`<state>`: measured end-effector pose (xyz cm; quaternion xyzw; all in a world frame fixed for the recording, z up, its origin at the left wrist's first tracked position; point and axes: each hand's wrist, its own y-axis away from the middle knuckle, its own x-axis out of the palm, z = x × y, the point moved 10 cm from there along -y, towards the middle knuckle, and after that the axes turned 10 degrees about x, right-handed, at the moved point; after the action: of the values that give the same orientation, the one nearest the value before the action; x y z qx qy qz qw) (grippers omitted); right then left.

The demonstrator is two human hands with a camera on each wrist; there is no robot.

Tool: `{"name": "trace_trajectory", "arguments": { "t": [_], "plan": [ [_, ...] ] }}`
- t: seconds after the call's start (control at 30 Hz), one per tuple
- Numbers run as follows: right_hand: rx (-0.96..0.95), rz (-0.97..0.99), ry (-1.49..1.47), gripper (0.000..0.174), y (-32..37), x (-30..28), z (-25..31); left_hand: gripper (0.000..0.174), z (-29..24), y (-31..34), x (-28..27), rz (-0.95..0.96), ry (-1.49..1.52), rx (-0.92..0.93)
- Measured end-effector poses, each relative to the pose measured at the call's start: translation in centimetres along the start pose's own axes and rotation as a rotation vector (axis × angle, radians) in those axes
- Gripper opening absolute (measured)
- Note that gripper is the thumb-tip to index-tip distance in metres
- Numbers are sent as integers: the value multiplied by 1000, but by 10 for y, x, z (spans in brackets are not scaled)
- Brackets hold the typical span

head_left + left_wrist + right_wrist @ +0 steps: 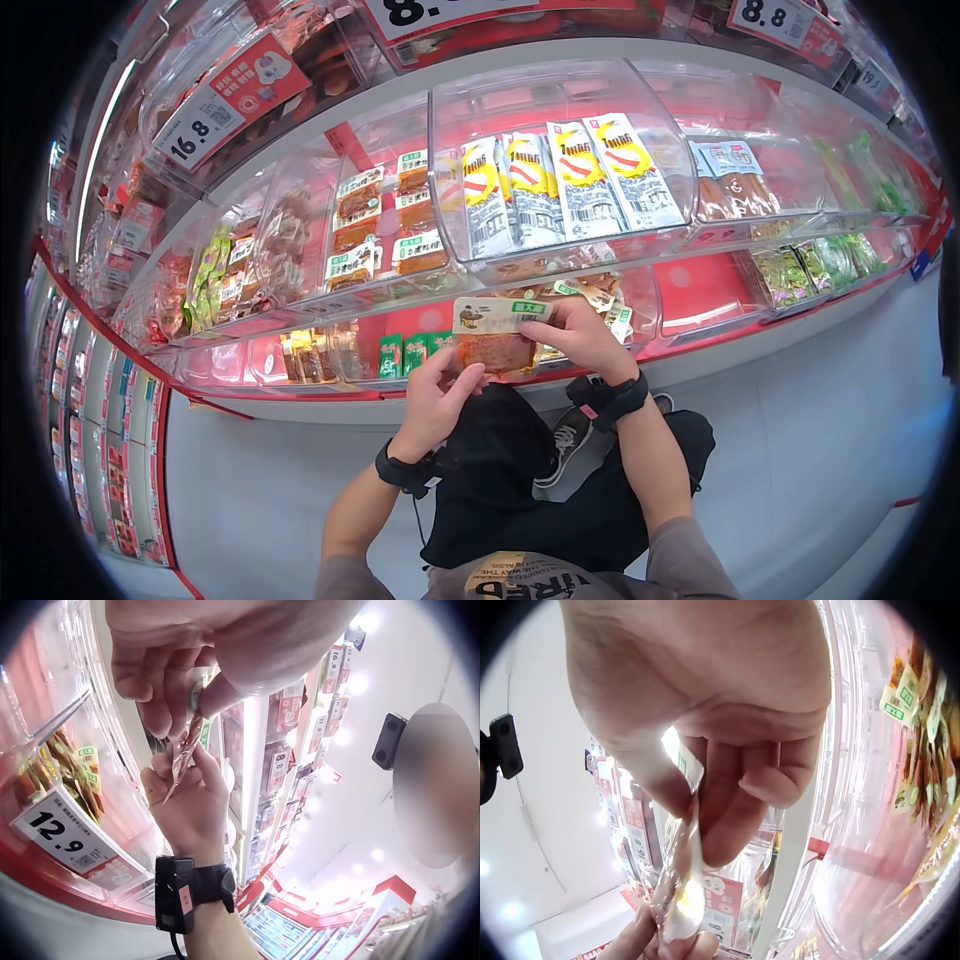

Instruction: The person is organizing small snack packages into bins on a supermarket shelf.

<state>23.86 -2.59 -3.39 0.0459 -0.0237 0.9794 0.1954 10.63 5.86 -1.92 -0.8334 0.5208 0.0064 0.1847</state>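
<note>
Snack packet [497, 335]: flat, glossy plastic, rectangular | left hand [440, 390] pinches lower edge | right hand [585, 335] pinches top corner

the head camera looks forward and down from above onto the curved clear plastic shelf bins [560, 88], both hands near and mid-frame. each wrist camera sits close under its own hand, facing up towards the white ceiling [435, 667]. all three views share the flat clear packet of orange-brown snack [495, 340], pinched between the left hand [435, 395] and the right hand [585, 335].
</note>
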Motion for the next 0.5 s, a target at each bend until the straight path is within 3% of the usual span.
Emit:
{"name": "trace_trajectory", "arguments": {
  "t": [0.03, 0.23, 0.37, 0.47, 0.5],
  "plan": [
    [88, 63, -40, 19, -2, 4, -7, 16, -3, 2, -4, -16, 34, -1],
    [-32, 50, -123, 19, -6, 21, 13, 21, -14, 7, -11, -64, 156, 69],
    [-72, 95, -137, 26, 0, 30, 33, 27, -21, 9, -9, -42, 154, 17],
    [-47, 203, 167, 25, 0, 47, 20, 28, -22, 11, -15, -82, 135, 32],
    [-28, 211, 135, 25, -1, 50, 18, 28, -22, 10, -17, -93, 120, 28]
  ]
}}
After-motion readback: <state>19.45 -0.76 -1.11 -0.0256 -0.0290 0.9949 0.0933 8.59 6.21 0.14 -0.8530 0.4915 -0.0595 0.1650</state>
